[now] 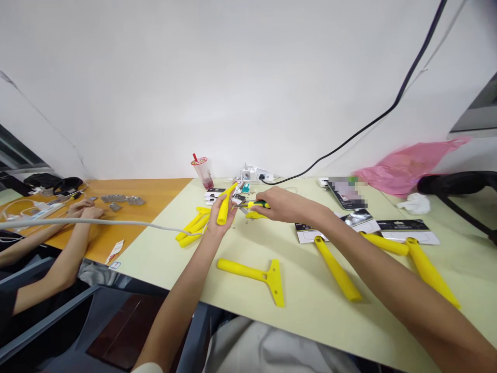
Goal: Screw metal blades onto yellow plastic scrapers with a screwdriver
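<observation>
Pale tabletop (305,290): two hands (219,220) (277,204), one screwdriver (253,205), one held scraper (225,207).

A single view comes from the person's own head, looking forward and down. It faces a white wall (233,83) that takes up roughly the upper half, with the pale surface (171,254) spreading below. The forearms (182,295) enter large from the lower edge and narrow away from the lens, so the fingers (266,194) of the left hand (215,223) and right hand (278,203) sit small near mid-frame. The lap (267,347) lies close, at bottom; far left, the wide view reaches a co-worker's arms (58,274).
</observation>
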Demonstrator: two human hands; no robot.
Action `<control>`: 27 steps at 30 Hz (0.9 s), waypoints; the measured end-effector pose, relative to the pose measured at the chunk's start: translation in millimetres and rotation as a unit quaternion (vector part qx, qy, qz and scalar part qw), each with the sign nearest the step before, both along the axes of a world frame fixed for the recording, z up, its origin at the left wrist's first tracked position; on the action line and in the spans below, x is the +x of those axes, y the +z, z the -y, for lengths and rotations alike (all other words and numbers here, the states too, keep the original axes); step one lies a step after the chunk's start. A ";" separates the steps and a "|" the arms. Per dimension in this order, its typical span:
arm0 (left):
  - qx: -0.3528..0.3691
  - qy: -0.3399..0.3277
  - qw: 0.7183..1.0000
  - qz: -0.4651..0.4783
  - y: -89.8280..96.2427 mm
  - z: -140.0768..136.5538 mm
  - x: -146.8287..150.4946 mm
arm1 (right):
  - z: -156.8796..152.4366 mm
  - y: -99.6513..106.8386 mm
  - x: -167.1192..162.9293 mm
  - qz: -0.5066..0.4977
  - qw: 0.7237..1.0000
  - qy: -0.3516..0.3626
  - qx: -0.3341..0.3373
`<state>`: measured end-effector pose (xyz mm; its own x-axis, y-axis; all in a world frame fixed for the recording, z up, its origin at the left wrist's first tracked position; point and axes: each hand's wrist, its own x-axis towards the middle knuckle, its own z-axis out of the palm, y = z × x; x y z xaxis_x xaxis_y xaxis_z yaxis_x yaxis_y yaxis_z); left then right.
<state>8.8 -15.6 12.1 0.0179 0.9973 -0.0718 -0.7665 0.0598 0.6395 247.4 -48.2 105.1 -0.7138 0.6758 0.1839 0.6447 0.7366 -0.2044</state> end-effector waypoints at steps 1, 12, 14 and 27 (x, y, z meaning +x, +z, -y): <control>-0.010 -0.012 1.000 -0.016 -1.8 -0.7 0.3 | 1.0 4.9 4.2 -0.004 1.000 -0.005 -0.004; -0.031 -0.201 0.974 -0.099 -8.1 9.4 16.9 | -9.6 22.7 39.0 -0.001 0.998 -0.068 -0.001; -0.022 -0.211 0.972 -0.101 -9.0 10.5 17.0 | -12.9 21.3 40.9 0.014 0.998 -0.065 -0.001; -0.019 -0.246 0.962 -0.119 -11.9 11.5 15.6 | -24.8 13.2 45.0 0.021 0.996 -0.083 -0.020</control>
